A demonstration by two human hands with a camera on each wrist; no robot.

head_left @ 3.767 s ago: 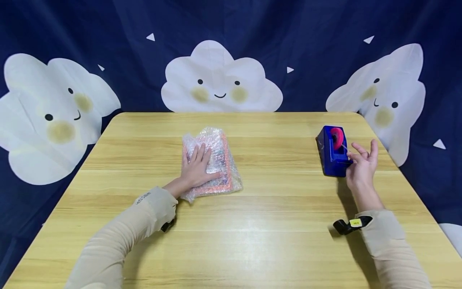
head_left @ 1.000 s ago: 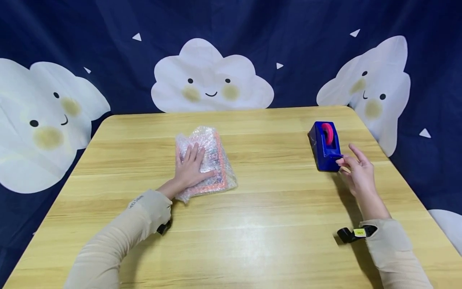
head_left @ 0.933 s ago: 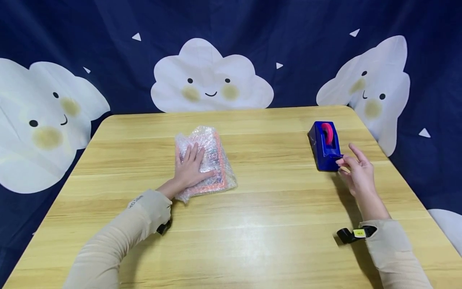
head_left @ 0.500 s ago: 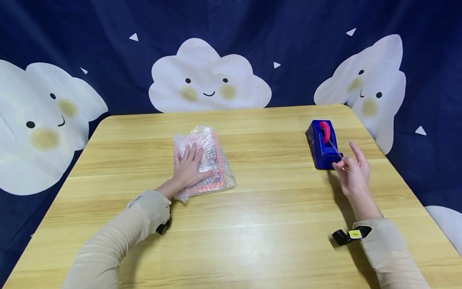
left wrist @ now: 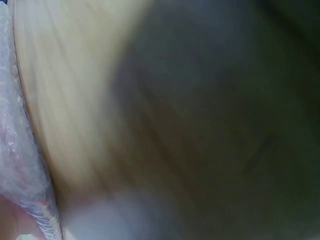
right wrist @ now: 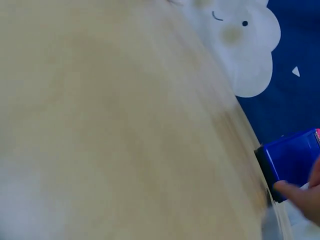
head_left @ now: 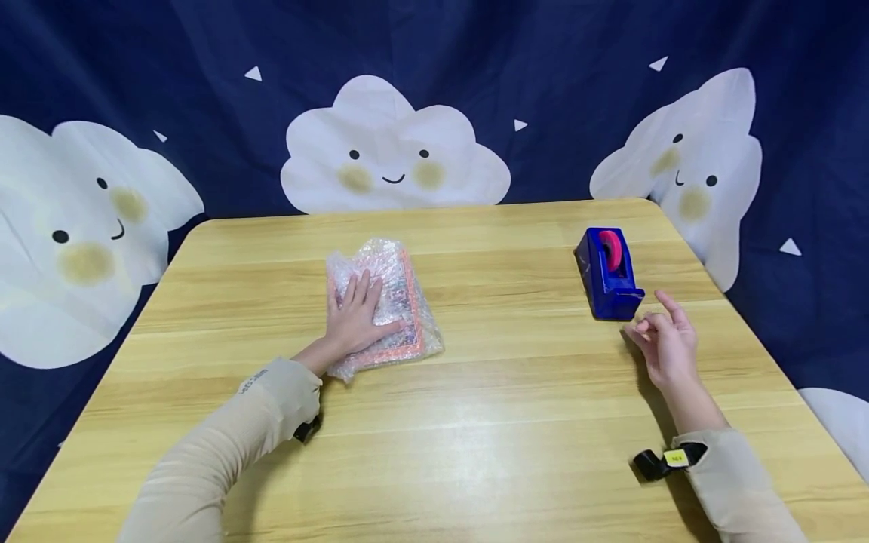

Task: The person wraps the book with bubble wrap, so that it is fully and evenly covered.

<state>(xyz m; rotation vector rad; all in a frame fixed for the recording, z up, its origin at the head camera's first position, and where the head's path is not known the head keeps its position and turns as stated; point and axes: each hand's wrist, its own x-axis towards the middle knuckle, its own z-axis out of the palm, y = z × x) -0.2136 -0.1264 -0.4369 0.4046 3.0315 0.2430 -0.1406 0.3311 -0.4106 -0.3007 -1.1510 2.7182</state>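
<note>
My left hand (head_left: 360, 320) lies flat, fingers spread, on a flat bubble-wrapped package (head_left: 399, 290) with an orange-pink border showing through. In the left wrist view, the bubble wrap (left wrist: 15, 150) runs along the left edge. At the right stands a blue tape dispenser (head_left: 609, 300) with a pink tape roll (head_left: 613, 251). Just in front of its cutter is my right hand (head_left: 668, 351), thumb and index finger together, index knuckle bent and another finger raised. The strip of tape pinched there is too thin to make out. The right wrist view shows the dispenser (right wrist: 290, 160) beside my thumb (right wrist: 295, 192).
Both things rest on a light wooden table (head_left: 441, 452) with rounded far corners. A dark blue curtain (head_left: 462, 45) with white clouds hangs directly behind it. Black wrist cameras (head_left: 652, 465) sit under the sleeves.
The right hand drew a strip of tape from the roll across the dispenser, then moved slightly down and toward me. The stretched strip no longer shows. The left hand stays on the package.
</note>
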